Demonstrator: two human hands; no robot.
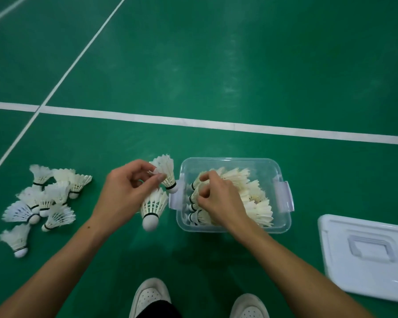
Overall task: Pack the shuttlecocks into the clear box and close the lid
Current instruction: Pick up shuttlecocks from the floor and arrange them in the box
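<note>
left hand (124, 191) pinching two white feather shuttlecocks (156, 191) | right hand (218, 198) fingers curled, pinching a shuttlecock inside clear plastic box (283, 226) | white lid (345, 278) lying apart

Shuttlecocks (41, 203) left of box (233, 227), lid (368, 255) right.

Bare forearms without sleeves, white perforated sneakers (151, 294), and dark trousers (156, 309) between them.

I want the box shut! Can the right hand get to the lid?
Probably yes. The lid lies flat on the floor with nothing on it, beside the right hand, which is in the box.
</note>
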